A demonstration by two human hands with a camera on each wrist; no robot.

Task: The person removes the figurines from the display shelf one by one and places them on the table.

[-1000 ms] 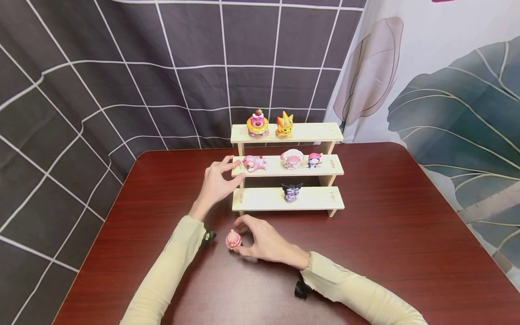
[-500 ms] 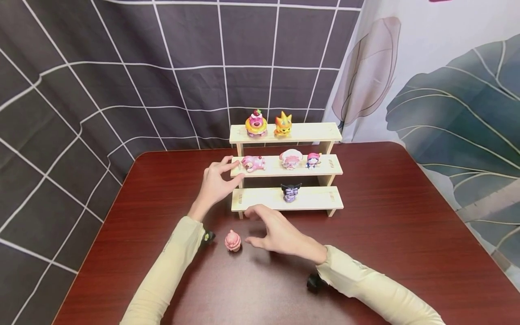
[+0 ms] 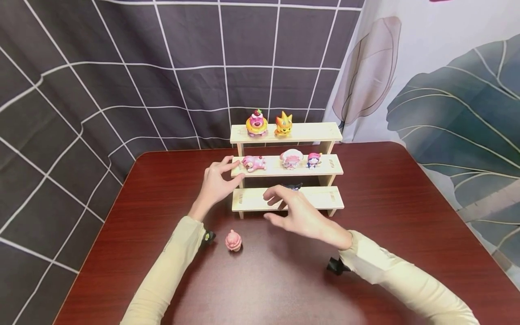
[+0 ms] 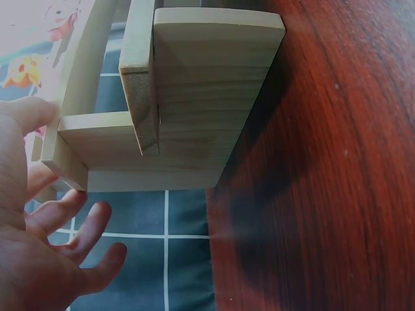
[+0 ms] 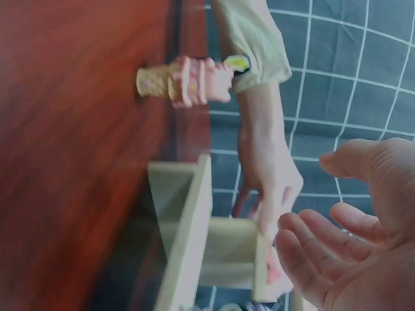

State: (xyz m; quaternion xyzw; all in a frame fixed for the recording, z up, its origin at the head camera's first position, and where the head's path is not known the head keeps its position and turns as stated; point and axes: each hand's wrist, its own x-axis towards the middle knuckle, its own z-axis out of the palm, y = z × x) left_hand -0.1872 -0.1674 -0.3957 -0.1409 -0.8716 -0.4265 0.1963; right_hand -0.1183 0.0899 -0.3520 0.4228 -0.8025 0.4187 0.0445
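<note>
A three-tier pale wooden display shelf (image 3: 252, 197) stands on the table. My left hand (image 3: 217, 182) holds the left end of its middle tier, thumb at the front edge and fingers toward the back, as the left wrist view also shows. Over the front of the bottom tier is my right hand (image 3: 302, 216), fingers loosely bent and nothing in them. It partly covers a dark-eared figurine (image 3: 296, 186) there. A pink ice-cream-cone figurine (image 3: 233, 241) stands upright on the table in front of the shelf, apart from both hands; the right wrist view shows its cone (image 5: 154, 82).
On the middle tier are a lying pink bear figurine (image 3: 254, 164), a white-and-pink figurine (image 3: 291, 159) and a small pink-and-blue one (image 3: 313, 160). The top tier bears a bear in a yellow ring (image 3: 257, 124) and a yellow spiky figurine (image 3: 283, 125). A grid-patterned curtain (image 3: 195, 85) hangs behind.
My right hand has let go of the ice-cream-cone figurine and moved right and up to the bottom tier. The figurine stays on the table. My left hand has kept its place.
</note>
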